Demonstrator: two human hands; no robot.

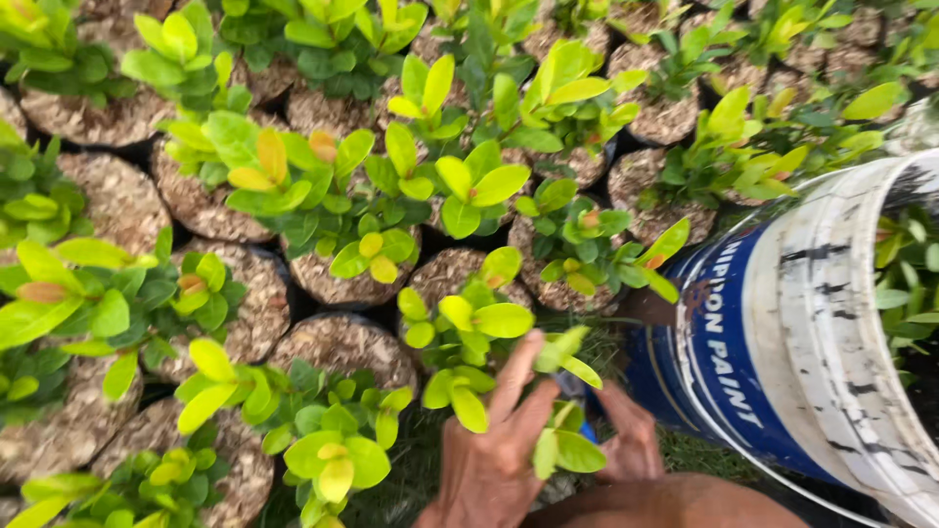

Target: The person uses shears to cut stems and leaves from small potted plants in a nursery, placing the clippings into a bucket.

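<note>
A: Near edge now: the left hand (pixel 494 460) has its fingers (pixel 515 376) spread open around a young potted plant (pixel 469 342), while the right hand (pixel 626 440) presses in low just beside it, next to the blue-and-white bucket (pixel 773 342).

B: Risk?

A: I'd say those soft stems could snap if squeezed, or the bucket tips onto the neighbouring pots (pixel 342 274).

B: Right fingers?

A: Can't tell; leaves cover them. The plant's own pot is hidden, and the bucket is cut off at right.
</note>
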